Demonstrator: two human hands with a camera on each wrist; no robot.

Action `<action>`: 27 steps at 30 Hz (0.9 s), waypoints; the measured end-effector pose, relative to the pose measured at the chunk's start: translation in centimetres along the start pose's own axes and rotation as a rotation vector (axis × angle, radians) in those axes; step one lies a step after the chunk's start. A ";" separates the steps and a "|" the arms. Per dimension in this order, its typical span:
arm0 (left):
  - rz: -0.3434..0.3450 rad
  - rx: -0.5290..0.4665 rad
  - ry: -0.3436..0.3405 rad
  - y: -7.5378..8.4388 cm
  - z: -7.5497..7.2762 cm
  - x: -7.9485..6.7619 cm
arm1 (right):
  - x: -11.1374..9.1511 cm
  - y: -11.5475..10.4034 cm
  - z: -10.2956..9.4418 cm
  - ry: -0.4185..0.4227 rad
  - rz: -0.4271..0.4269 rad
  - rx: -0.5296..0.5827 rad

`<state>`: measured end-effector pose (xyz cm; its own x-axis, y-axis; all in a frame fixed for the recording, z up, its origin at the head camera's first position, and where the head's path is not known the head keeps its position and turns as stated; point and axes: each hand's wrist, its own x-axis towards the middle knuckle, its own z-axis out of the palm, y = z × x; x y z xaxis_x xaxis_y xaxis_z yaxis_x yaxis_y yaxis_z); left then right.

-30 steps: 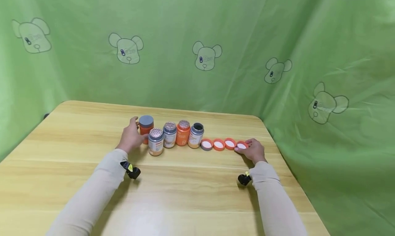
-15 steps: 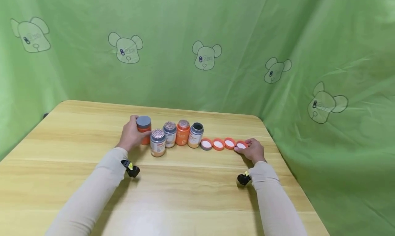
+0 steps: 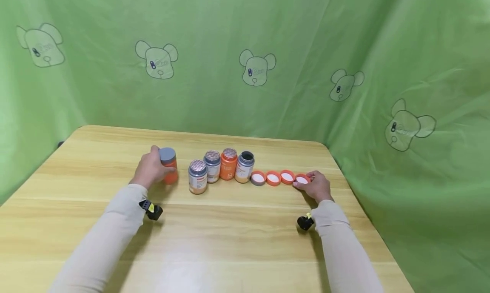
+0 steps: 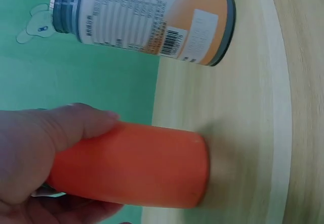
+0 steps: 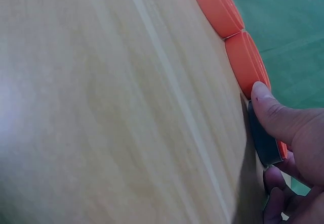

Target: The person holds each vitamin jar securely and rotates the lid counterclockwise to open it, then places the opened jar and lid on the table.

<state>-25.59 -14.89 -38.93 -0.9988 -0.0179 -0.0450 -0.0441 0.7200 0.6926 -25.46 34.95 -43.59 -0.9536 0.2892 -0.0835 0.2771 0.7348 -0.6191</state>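
Note:
My left hand [image 3: 151, 169] grips an orange jar [image 3: 171, 174] with a grey lid, its thumb on the near side. The left wrist view shows the orange jar's plain wall [image 4: 136, 166] under the thumb. To its right, apart from it, stands a white-and-orange jar [image 3: 197, 182] with a foil-sealed mouth. At the far end of a row of upturned lids, my right hand [image 3: 318, 187] pinches the last jar lid [image 3: 302, 179]. In the right wrist view this lid [image 5: 262, 135] has a dark outer side and an orange inner edge; the thumb lies along it.
Behind the near jar stand a foil-sealed white jar [image 3: 212, 167], a foil-sealed orange jar [image 3: 228, 167] and a white jar with an uncovered dark mouth [image 3: 244, 169]. Three other upturned lids [image 3: 273, 178] adjoin them on the wooden table [image 3: 229, 237]. Green cloth [image 3: 206, 101] hangs behind.
My left hand has carried the orange jar leftward, widening the gap to the foil-sealed jar beside it. That jar has shifted slightly right. My right hand stays at the last lid.

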 end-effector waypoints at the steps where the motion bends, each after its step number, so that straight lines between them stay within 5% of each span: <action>1: 0.000 0.018 -0.007 0.1 -0.1 -0.2 | 0.0 0.0 -0.1 0.002 0.000 -0.003; 18: 0.045 0.110 -0.077 0.5 0.3 -4.4 | -0.1 0.6 0.0 -0.052 -0.048 -0.046; 27: 0.146 0.168 -0.048 2.1 1.8 -6.2 | -0.2 0.3 0.0 -0.040 0.004 -0.052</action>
<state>-19.42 -11.96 -38.50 -0.9921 0.1251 0.0097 0.1086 0.8178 0.5651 -25.17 35.13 -43.78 -0.9562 0.2680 -0.1175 0.2854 0.7653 -0.5770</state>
